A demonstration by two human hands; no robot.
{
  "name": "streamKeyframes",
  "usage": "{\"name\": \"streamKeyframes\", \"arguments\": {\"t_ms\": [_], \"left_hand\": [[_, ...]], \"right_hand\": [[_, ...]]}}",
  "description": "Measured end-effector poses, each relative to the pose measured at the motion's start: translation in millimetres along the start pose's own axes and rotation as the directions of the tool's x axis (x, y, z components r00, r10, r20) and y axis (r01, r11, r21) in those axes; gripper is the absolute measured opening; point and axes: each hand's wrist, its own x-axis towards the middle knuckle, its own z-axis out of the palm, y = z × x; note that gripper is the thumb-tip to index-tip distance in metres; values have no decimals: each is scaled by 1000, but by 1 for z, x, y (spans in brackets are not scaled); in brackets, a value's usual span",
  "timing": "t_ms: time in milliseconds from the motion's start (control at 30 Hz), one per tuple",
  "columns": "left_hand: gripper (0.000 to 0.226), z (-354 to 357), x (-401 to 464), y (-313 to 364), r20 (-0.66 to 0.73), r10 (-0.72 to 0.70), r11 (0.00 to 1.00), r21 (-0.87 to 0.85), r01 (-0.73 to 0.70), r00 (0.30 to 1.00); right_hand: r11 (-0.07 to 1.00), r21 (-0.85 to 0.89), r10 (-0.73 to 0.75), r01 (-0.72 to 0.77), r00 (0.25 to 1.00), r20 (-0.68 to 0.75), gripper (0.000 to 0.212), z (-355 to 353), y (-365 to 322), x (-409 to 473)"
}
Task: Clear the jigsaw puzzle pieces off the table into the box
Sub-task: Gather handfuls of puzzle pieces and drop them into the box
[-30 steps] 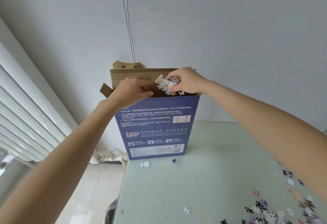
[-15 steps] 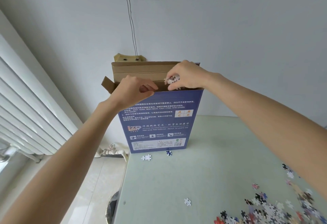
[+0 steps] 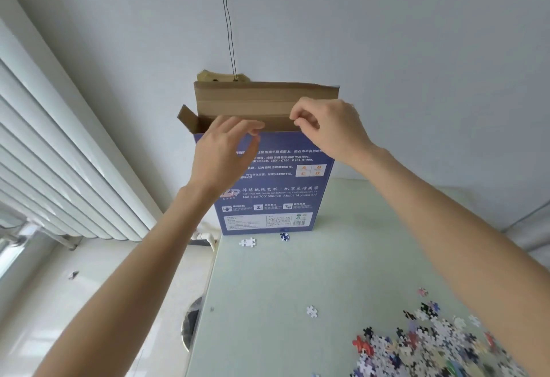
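Standing upright at the far end of the pale green table [image 3: 312, 272]: a tall blue box [image 3: 276, 186], top flap folded back, brown cardboard mouth open. Both hands raised at that opening. Left hand [image 3: 221, 156] in front of the near edge, fingers [image 3: 253, 131] loosely curled, nothing visible between them. Right hand [image 3: 330, 129] at the right part of the mouth, thumb and forefinger pinched together; no piece visible in the pinch, so probably empty, but cannot tell for sure. Judged as the end of one drop into the box, with a new gathering trip due. Much work left: a large loose heap of puzzle pieces [image 3: 431, 344] at the near right of the table, partly under the right forearm. Also a single white piece [image 3: 311, 311] lying alone toward the middle, and two strays just before the foot of the box, one white piece [image 3: 248, 242] and one dark blue piece [image 3: 284, 236]. Next move, as a judgement: bring the hands down and back to the heap, scoop or pinch a handful, carry it up over the high rim. Needs care, because the box is tall and narrow, easy to push over, and small pieces slip out easily from a full hand. On the floor at left, a small dark scrap [image 3: 73, 274], perhaps a fallen piece; too small to say.
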Motion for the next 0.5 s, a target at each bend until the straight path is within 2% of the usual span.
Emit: {"name": "streamKeyframes", "arguments": {"t_ms": [33,100,167,233,333,400,500], "left_hand": [[17,1,-14,5,-56,-24,999,-39,22,998],[18,10,-53,11,-48,-115,983,-148,106,992],[21,29,-98,10,72,-228,946,-218,238,971],[26,58,-143,0,235,-326,907,-194,373,916],[36,105,-195,-23,499,-431,856,-37,515,752],[49,136,-218,-39,633,-463,848,112,519,620],[62,172,-235,-55,719,-461,864,228,449,520]], "right_hand": [[999,51,-9,12,998,-55,8,3,-1,-16],[993,116,-3,12,997,-76,8,23,2,-58],[991,126,48,-50,999,22,9,54,10,-101],[980,123,134,-159,973,188,10,96,25,-138],[965,53,208,-256,877,433,19,159,50,-177],[973,18,182,-231,811,556,30,200,62,-191],[990,-10,114,-140,762,638,45,248,73,-195]]}}
